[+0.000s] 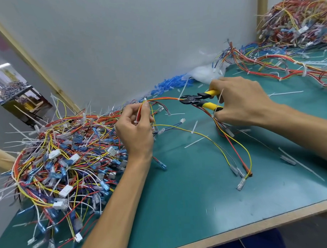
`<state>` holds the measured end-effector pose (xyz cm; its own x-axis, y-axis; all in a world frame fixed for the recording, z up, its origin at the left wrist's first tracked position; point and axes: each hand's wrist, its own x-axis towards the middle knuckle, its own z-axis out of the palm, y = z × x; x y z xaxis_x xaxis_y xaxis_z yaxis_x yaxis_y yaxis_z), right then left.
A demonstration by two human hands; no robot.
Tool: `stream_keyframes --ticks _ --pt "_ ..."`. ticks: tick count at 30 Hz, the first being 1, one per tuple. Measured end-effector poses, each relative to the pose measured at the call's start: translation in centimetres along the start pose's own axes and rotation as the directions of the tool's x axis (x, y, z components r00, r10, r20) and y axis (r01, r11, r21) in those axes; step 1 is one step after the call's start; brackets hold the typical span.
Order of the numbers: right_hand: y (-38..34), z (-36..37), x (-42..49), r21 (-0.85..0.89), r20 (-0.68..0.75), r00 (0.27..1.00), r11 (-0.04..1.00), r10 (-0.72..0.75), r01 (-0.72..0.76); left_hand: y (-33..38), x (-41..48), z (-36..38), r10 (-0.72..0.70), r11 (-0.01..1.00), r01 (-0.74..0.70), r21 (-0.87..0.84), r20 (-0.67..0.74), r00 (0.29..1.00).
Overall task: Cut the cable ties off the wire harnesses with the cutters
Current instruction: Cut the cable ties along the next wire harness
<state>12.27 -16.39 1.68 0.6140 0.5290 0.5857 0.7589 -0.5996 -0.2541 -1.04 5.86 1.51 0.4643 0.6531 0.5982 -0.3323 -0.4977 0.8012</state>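
Note:
My left hand point(136, 127) pinches a red, orange and yellow wire harness point(163, 99) and holds it taut above the green mat. My right hand point(239, 100) grips yellow-handled cutters point(199, 101). Their black jaws sit at a white cable tie point(182, 92) on the taut stretch of harness. The harness's loose ends with clear terminals point(240, 184) trail over the mat below my right hand. More white ties stick out between my right fingers.
A big tangle of harnesses point(64, 160) fills the left of the green table point(199, 206). Another heap point(294, 26) lies at the far right. Blue sleeves point(170, 84) and a plastic bag point(205, 72) rest against the white wall. Cut tie pieces are scattered about.

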Motion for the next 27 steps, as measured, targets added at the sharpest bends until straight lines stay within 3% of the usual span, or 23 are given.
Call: stream_keyframes --ticks 8,12,16,18,20,22,27 --pt "-0.6 -0.4 -0.1 0.069 0.035 0.998 0.996 0.054 -0.057 0.6 -0.2 -0.2 -0.011 1.0 0.01 0.001 0.029 1.0" --pt "-1.0 -0.5 0.0 0.174 0.045 0.993 0.978 0.105 -0.111 1.1 -0.6 -0.1 0.013 0.994 -0.022 0.104 0.083 0.996" --pt "-1.4 -1.6 0.1 0.414 0.237 0.963 0.883 0.128 -0.22 1.7 -1.0 0.3 0.02 0.986 -0.012 0.167 -0.045 0.999" --pt "-1.8 -2.0 0.0 0.523 0.357 0.932 0.811 0.071 -0.263 1.9 -0.7 0.1 0.135 0.939 -0.107 0.325 -0.063 0.989" --pt "-2.2 -2.0 -0.2 0.571 0.427 0.904 0.77 0.017 -0.284 2.5 -0.6 -0.3 0.32 0.786 -0.269 0.556 0.005 0.947" --pt "-2.5 -1.9 -0.4 0.611 0.474 0.88 0.735 -0.039 -0.296 2.8 -0.5 -0.5 0.398 0.663 -0.37 0.651 0.112 0.91" --pt "-3.1 -1.4 -0.6 0.661 0.498 0.862 0.686 -0.096 -0.305 2.5 -1.1 -0.4 0.34 0.665 -0.512 0.544 0.39 0.856"
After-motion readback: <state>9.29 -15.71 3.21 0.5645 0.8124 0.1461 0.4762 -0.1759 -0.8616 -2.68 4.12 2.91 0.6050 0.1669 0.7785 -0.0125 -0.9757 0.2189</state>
